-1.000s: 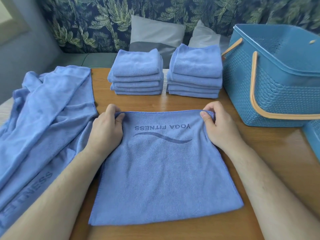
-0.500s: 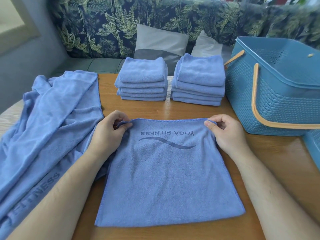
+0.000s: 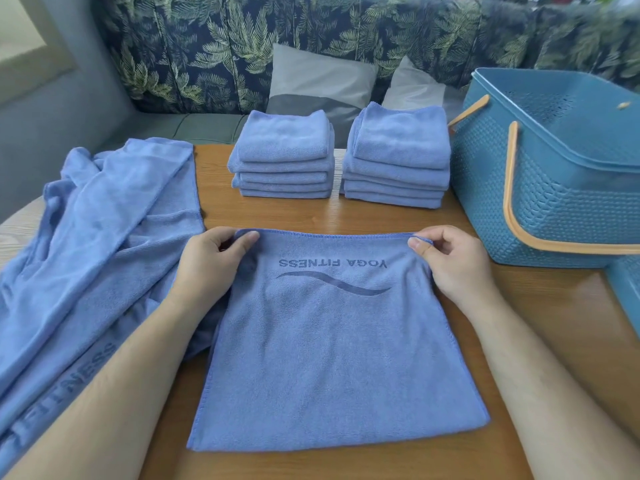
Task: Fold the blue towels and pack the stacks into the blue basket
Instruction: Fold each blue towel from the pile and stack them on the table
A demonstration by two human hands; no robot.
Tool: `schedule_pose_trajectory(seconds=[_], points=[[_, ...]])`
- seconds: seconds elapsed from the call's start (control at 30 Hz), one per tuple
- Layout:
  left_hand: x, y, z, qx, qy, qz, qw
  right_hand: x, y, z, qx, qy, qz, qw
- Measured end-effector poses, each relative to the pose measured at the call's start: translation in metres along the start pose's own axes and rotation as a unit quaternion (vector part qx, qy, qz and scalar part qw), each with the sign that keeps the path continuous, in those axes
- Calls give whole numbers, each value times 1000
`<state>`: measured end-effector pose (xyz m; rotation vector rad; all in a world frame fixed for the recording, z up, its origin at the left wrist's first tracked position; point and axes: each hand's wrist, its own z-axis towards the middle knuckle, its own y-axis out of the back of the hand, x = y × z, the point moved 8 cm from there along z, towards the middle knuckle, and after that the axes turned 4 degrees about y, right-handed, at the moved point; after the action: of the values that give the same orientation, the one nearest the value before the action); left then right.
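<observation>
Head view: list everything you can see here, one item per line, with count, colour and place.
spread towel: 1, blue with a dark YOGA FITNESS print, flat at the table's centre
folded stacks: 2, blue, side by side at the table's far edge
unfolded towels: count unclear, blue, heaped on the table's left side
basket: 1, blue with tan handles, on the table's right side
blue object: 1, blue, cut off by the right edge, unidentifiable
table: 1, brown wood, under everything
cushions: 2, grey-white, on the sofa
sofa: 1, dark leaf print, behind the table
left hand: pinches the spread towel's far left corner
right hand: pinches its far right corner
</observation>
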<state>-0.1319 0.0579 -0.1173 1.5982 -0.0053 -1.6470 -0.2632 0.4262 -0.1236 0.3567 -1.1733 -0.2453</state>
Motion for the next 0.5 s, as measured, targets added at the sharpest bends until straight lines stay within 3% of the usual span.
schedule_pose_trajectory(seconds=[0.33,0.5], points=[[10,4,-4,53,139,-266,952,17,9,-11,-13,-1,36,999],[-37,38,-6,66,97,-266,957,69,41,-8,-27,46,40,998]])
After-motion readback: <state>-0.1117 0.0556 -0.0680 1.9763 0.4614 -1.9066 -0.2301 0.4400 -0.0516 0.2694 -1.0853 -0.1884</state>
